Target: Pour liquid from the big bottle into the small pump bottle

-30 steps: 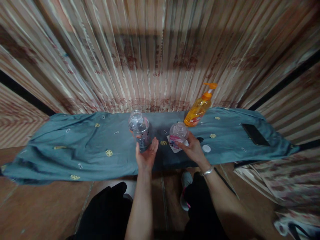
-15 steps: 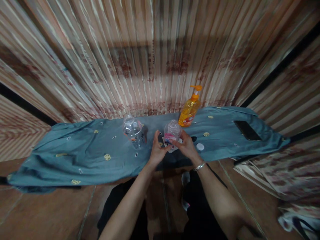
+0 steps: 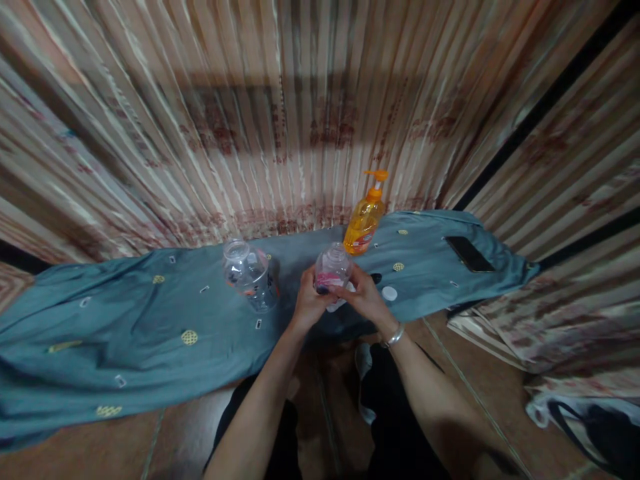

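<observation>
Between both hands stands a small clear plastic bottle (image 3: 334, 267) with a pink label, its mouth uncapped and facing up. My left hand (image 3: 311, 300) is closed around its left side. My right hand (image 3: 367, 293) grips it from the right, thumb across the front; a silver bracelet circles that wrist. Something white, partly hidden, shows under the bottle by the right fingers. A white round cap (image 3: 389, 293) lies just right of the right hand, with a small dark object (image 3: 376, 278) beside it. Behind the bottle is an orange pump bottle (image 3: 364, 223) of yellow-orange liquid.
A larger clear plastic bottle (image 3: 253, 277) stands to the left on the blue-green cloth (image 3: 150, 320). On the right lies a black phone (image 3: 469, 254). A striped, patterned curtain (image 3: 300, 120) hangs behind, and dark poles (image 3: 540, 107) rise at the sides.
My left hand has moved in and closed on the small bottle, where half a second ago it was apart from it. The whole view has shifted a little to the right.
</observation>
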Action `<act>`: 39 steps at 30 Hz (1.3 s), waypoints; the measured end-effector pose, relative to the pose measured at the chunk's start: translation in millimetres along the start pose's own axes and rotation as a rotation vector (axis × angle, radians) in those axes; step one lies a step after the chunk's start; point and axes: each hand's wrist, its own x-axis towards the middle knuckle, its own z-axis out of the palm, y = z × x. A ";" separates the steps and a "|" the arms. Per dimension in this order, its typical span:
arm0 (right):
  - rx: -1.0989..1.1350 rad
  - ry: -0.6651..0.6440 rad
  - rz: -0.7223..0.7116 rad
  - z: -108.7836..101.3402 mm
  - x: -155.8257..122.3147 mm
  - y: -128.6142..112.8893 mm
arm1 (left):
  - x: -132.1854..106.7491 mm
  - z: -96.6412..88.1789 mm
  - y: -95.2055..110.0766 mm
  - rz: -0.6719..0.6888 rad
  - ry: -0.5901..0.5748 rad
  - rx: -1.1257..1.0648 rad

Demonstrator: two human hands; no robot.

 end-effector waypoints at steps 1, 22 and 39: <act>-0.005 -0.007 0.003 -1.2 0.0 -1.9 | 0.4 0.0 -1.0 0.005 -0.014 0.030; -0.502 0.149 0.097 -98.0 14.6 53.5 | -3.3 -0.1 2.3 0.113 -0.052 0.215; -0.319 0.215 0.012 -92.2 27.9 -21.5 | 7.8 -8.3 -23.8 0.216 -0.137 0.470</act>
